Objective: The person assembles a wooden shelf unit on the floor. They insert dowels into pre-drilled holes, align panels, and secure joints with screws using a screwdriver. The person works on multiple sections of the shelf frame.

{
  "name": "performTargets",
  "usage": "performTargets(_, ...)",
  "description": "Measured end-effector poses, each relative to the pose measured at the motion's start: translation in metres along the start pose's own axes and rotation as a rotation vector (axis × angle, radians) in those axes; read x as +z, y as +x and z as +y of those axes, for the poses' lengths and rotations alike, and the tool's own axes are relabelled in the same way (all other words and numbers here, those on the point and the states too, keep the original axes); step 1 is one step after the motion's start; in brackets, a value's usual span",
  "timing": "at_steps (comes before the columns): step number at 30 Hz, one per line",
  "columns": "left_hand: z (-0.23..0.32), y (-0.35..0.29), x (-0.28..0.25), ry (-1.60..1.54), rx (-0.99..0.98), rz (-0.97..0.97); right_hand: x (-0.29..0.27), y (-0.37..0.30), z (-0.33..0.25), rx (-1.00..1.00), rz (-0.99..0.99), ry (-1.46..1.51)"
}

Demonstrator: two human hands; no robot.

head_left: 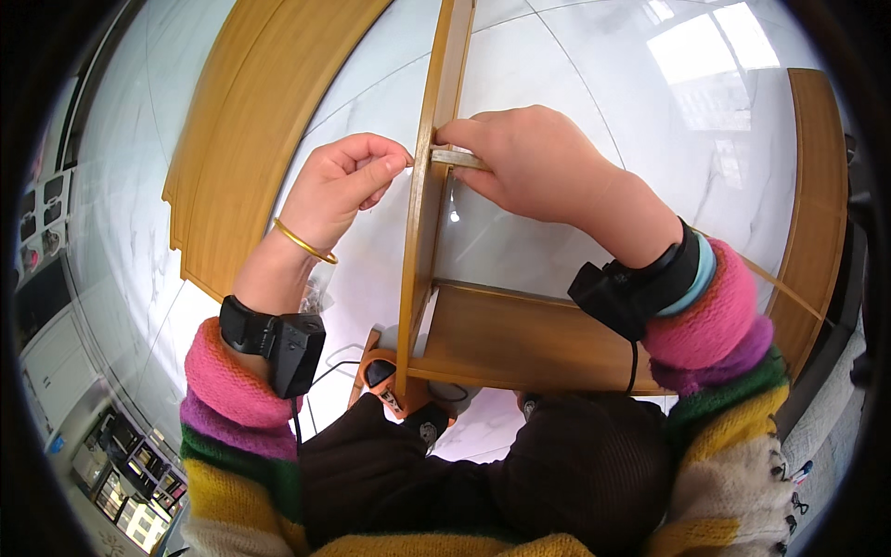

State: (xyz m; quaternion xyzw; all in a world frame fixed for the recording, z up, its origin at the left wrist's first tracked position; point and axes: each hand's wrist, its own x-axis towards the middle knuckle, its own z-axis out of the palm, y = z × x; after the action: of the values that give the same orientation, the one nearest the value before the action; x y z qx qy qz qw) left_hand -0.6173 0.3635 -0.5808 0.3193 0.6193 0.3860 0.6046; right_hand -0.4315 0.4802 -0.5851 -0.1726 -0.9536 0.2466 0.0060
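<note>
An upright wooden panel [422, 213] stands on edge between my hands. On its left side my left hand [348, 181] is closed in a pinch, fingertips close to the panel face. Something tiny shows at those fingertips, too small to name. Across the panel, my right hand [538, 162] grips a short pale strip [457, 159] whose end meets the panel's right face. My right fingertips touch the panel just above the strip. A lower wooden board [520, 336] joins the panel near my knees, running to the right.
Wide wooden boards [251, 111] lie on the glossy marbled floor [548, 56] at the left. Another long board [815, 186] is at the far right. An orange and black object [380, 376], partly hidden, sits by my feet. A clear plastic bag [316, 295] lies beside my left wrist.
</note>
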Motion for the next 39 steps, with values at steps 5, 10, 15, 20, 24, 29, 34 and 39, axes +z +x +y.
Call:
performTargets(5, -0.005, 0.002, 0.000, -0.071, 0.027, -0.029, -0.001, 0.001, 0.000, 0.020, -0.034, -0.017)
performTargets(10, -0.009, 0.007, -0.003, -0.176, 0.004, -0.076, -0.002, 0.001, 0.001, -0.010, -0.008, -0.017)
performTargets(15, -0.014, 0.010, -0.006, -0.222, 0.000, -0.110, -0.002, 0.001, 0.002, -0.019, -0.018, 0.007)
performTargets(20, -0.016, 0.008, -0.005, -0.220, -0.011, -0.095, -0.002, 0.001, 0.001, -0.034, -0.041, -0.025)
performTargets(24, -0.017, 0.008, -0.003, -0.241, -0.015, -0.091, -0.002, 0.000, 0.001, -0.061, -0.004, -0.032)
performTargets(29, -0.014, 0.016, 0.003, -0.301, 0.057, -0.173, -0.001, 0.000, 0.001, -0.060, -0.006, -0.039)
performTargets(34, -0.011, 0.011, 0.020, -0.091, 0.158, -0.014, -0.003, 0.001, -0.002, -0.043, -0.067, -0.097)
performTargets(39, -0.015, 0.009, 0.030, -0.118, 0.152, 0.105, -0.006, -0.002, -0.004, -0.060, -0.102, -0.155)
